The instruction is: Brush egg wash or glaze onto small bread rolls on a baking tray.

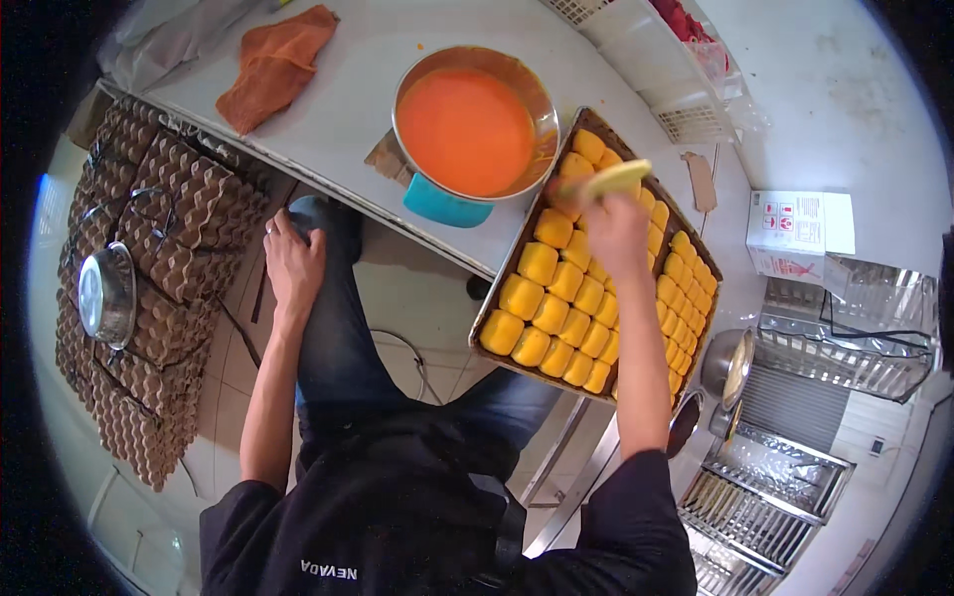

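My right hand (616, 223) is closed round a brush (626, 176) with a pale yellow handle, blurred by motion. It is over the far left part of a dark baking tray (537, 374). Rows of glossy yellow buns (538, 263) fill the tray, split into two batches by a bare strip. Just left of the tray stands a metal pot (545, 104) of orange liquid (465, 129), with a turquoise piece (447, 204) at its near side. My left hand (295, 256) lies on my left knee, fingers loosely stretched, holding nothing.
An orange cloth (276, 68) lies on the white table (363, 55). Stacked brown egg trays (149, 288) with a metal bowl (107, 295) stand at the left. White plastic crates (656, 70), a white carton (800, 233) and metal racks (760, 497) are on the right.
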Available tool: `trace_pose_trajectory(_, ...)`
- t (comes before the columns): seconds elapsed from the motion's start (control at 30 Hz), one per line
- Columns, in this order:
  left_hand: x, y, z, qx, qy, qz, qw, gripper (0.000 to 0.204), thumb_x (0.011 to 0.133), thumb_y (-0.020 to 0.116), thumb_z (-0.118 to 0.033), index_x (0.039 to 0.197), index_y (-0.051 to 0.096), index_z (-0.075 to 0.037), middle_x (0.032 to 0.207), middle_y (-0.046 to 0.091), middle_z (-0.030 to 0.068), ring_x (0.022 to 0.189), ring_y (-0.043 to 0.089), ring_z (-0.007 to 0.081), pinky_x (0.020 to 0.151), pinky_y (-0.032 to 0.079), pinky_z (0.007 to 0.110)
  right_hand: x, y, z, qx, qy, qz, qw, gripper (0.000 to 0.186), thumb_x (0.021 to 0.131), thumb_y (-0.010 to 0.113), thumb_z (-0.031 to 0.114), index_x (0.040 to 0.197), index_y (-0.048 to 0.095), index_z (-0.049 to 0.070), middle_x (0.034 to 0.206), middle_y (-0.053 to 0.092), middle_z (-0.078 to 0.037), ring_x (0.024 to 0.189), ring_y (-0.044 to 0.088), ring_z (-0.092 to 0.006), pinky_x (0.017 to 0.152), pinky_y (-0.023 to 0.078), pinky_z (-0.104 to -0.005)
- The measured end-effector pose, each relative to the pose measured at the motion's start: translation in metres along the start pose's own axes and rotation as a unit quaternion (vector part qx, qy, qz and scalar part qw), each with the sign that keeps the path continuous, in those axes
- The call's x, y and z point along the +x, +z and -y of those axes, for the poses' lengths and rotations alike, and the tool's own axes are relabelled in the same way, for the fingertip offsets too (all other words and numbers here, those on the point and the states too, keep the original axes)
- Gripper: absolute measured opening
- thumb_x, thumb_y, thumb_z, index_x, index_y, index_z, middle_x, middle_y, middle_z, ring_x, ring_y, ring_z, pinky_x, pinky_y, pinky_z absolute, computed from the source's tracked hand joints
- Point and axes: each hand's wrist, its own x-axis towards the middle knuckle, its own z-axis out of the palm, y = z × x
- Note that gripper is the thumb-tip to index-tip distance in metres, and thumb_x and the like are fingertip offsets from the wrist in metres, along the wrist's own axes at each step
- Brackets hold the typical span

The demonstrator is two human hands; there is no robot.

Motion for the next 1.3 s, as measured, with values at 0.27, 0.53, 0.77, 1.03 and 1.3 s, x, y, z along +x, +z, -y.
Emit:
trace_pose_trajectory(0.27,-0.001,-0.003,-0.001,-0.002,-0.007,0.011,1.0,0.049,0.083,0.052,-0.023,0.12,0.038,0.006,0.111,0.048,0.0271,0.101,0.047,0.0435,0.085,0.04,0.048,0.001,-0.01,0.027,0.002,0.108,0.106,0.988,0.011,0.08,0.061,0.01,0.088,0.065,0.004,0.08,0.064,-0.015,0.073,0.063,-0.0304,0.066,0.049,-0.0356)
trace_pose_trajectory(0.53,-0.002,0.0,0.004,0.009,0.003,-0.04,0.999,0.046,0.08,0.053,-0.024,0.115,0.044,0.004,0.106,0.052,0.0253,0.096,0.052,0.0414,0.082,0.044,0.047,-0.081,0.004,0.069,0.078,-0.113,0.099,0.986,0.012,0.079,0.063,0.011,0.088,0.066,0.005,0.079,0.063,-0.016,0.064,0.062,-0.0307,0.057,0.048,-0.0404)
trace_pose_trajectory(0.77,-0.004,0.002,0.004,-0.005,-0.002,0.005,1.0,0.051,0.085,0.054,-0.026,0.122,0.038,0.005,0.113,0.048,0.0272,0.102,0.048,0.0434,0.085,0.042,0.048,-0.024,0.006,0.061,-0.107,0.066,0.072,0.989,0.014,0.08,0.063,0.008,0.093,0.067,0.005,0.077,0.066,-0.012,0.066,0.064,-0.0244,0.059,0.049,-0.0322)
trace_pose_trajectory(1.03,-0.005,-0.001,0.008,0.002,-0.026,0.013,1.0,0.049,0.084,0.052,-0.027,0.119,0.039,0.005,0.112,0.048,0.0276,0.101,0.049,0.0439,0.085,0.042,0.048,-0.097,-0.006,0.106,0.145,-0.003,0.165,0.976,0.01,0.082,0.061,0.006,0.089,0.065,0.0,0.076,0.065,-0.014,0.063,0.064,-0.0245,0.06,0.049,-0.03)
trace_pose_trajectory(1.3,-0.003,0.004,0.005,-0.003,0.006,-0.008,1.0,0.047,0.084,0.052,-0.027,0.116,0.041,0.005,0.111,0.049,0.0276,0.1,0.049,0.0436,0.084,0.042,0.048,-0.076,0.017,0.059,-0.048,-0.025,-0.043,0.998,0.007,0.081,0.063,0.007,0.086,0.066,0.004,0.074,0.064,-0.011,0.064,0.064,-0.0238,0.06,0.05,-0.0291)
